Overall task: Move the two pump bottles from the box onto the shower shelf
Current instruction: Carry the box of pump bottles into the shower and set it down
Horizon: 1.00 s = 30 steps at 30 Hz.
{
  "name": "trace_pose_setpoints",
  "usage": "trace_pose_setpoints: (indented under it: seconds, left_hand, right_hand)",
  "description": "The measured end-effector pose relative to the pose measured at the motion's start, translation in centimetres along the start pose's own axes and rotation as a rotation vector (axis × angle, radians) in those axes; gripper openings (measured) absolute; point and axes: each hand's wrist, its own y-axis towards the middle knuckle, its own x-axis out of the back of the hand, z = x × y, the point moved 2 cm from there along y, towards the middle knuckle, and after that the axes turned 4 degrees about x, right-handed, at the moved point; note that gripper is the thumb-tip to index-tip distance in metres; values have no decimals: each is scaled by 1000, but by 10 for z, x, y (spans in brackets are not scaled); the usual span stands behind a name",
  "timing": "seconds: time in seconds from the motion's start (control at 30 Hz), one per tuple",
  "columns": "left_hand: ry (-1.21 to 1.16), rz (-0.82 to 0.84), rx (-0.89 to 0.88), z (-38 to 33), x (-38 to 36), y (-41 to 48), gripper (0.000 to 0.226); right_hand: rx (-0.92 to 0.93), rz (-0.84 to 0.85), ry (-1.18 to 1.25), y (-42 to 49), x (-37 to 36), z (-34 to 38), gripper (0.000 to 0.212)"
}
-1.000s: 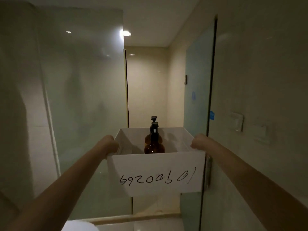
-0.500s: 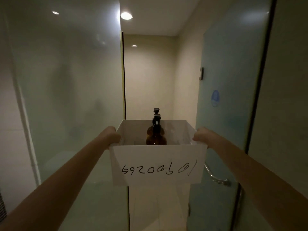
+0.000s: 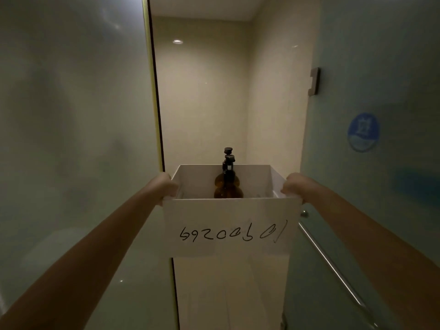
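Note:
I hold a white box (image 3: 231,225) out in front of me at chest height, with a handwritten number on its near wall. My left hand (image 3: 164,185) grips its left rim and my right hand (image 3: 294,185) grips its right rim. Two amber pump bottles stand inside, one behind the other. The near bottle (image 3: 228,189) shows its brown shoulder and black pump. Only the black pump head of the far bottle (image 3: 227,150) rises above it. No shower shelf is in view.
A frosted glass panel (image 3: 71,139) fills the left side. On the right hangs an open glass door (image 3: 369,186) with a blue round sticker (image 3: 363,132) and a metal handle bar (image 3: 333,265). Between them a narrow tiled shower stall (image 3: 204,91) opens straight ahead.
I have walked forward with the box: the glass panel and door have drawn closer and the stall opening has widened. Both hands keep the same grip on the box.

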Motion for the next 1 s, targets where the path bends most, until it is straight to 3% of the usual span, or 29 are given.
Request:
trace_pose_setpoints:
  seconds: [0.47, 0.73, 1.0]
  left_hand:
    - [-8, 21, -27, -53, -60, 247, 23]
    - [5, -65, -7, -73, -103, 372, 33]
    - [39, -105, 53, -85, -112, 480, 24]
  right_hand:
    - [-59, 9, -4, 254, -9, 33, 29]
    - [4, 53, -2, 419, -19, 44, 29]
    - [68, 85, -9, 536, -29, 71, 32]
